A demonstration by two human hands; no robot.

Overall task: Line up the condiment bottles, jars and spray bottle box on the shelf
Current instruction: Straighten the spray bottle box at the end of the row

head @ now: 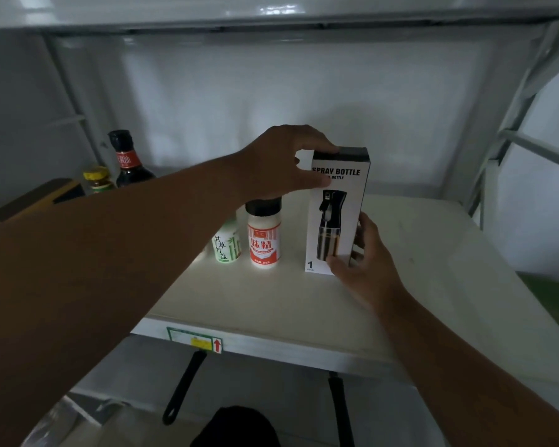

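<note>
Two hands hold the box, which stands upright on the shelf, long axis vertical. The left hand pinches its top left corner from above; the right hand clasps its lower right edge, thumb on the front face. Each grip is thus grasping the box, none released. The box stands at the right end of the row, near the red-label jar but apart from it; the green-label jar stands just left of that jar, partly hidden by the left forearm. Judged from this, the coming move is a small slide leftward or a squaring of the front face with the jars. A dark bottle and a yellow-capped jar stand further left and back. The shelf is pale and smooth, under another shelf, against a white wall, in dim light. Below its front edge hang two dark handles.
</note>
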